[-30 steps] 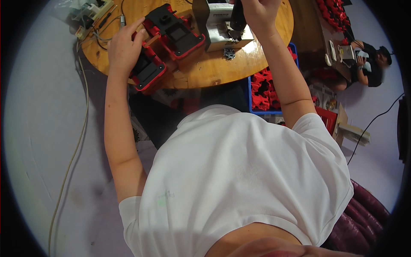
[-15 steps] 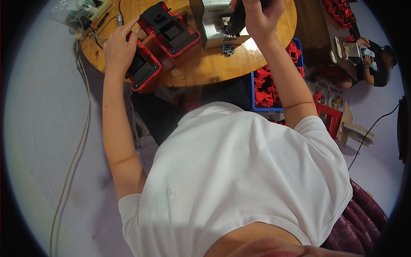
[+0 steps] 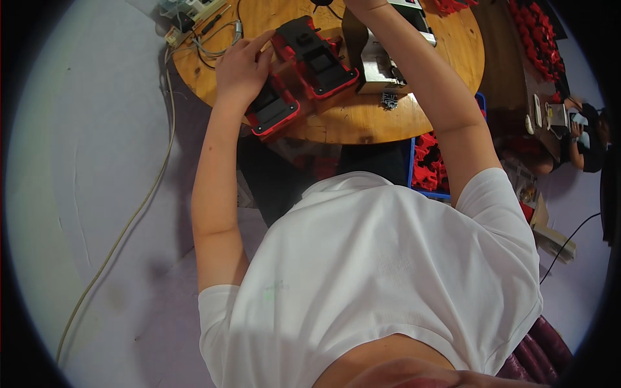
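Note:
At the far left of the table, my left hand (image 3: 242, 70) lies over one half of a red and black plastic case (image 3: 275, 111). Its index finger stretches to the other half (image 3: 315, 59), and its remaining fingers curl down at the far end, partly hidden. My right hand (image 3: 366, 5) is cut off by the top edge, so its fingers do not show. Beside it, a black tool end that looks like an electric screwdriver (image 3: 320, 2) pokes into view over the case's far end. A metal box (image 3: 378, 68) stands under my right forearm.
A small pile of screws (image 3: 389, 101) lies before the metal box on the round wooden table (image 3: 343, 129). Cables (image 3: 223, 45) run at the left. Below the right edge, a blue crate (image 3: 410, 161) holds red parts (image 3: 428, 169). A person (image 3: 585, 139) sits at far right.
My right hand has left the front of the metal box and moved farther away and leftward with the black tool. My left hand stays on the case. The whole view has shifted.

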The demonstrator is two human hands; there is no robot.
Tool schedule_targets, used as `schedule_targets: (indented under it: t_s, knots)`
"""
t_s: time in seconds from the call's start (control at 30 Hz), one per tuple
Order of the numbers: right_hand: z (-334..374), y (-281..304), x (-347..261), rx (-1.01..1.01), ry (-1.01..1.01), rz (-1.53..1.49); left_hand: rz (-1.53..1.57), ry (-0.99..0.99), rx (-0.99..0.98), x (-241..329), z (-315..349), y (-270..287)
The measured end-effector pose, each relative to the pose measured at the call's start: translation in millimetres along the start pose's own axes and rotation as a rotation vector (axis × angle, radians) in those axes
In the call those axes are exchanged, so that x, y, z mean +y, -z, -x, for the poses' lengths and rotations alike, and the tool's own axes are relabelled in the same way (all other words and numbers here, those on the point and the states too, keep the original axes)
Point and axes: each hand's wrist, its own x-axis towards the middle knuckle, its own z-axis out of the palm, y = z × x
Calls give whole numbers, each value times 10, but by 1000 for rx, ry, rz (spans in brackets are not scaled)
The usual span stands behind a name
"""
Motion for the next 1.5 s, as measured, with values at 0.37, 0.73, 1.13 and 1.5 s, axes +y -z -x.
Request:
schedule_targets:
  t_s: [0.37,0.73,1.13,1.5]
  knots:
    - [48,-119,221,-9,-57,63,-2,37,-24,33,0,3]
    - [110,-191,253,-120,-18,207,-10,31,-38,37,-19,14]
    - [331,744,-912,-131,-243,297,59,-25,13,-86,-6,-41]
    - [656,924,-952,-68,-229,376,68,-49,9,-96,-22,-68]
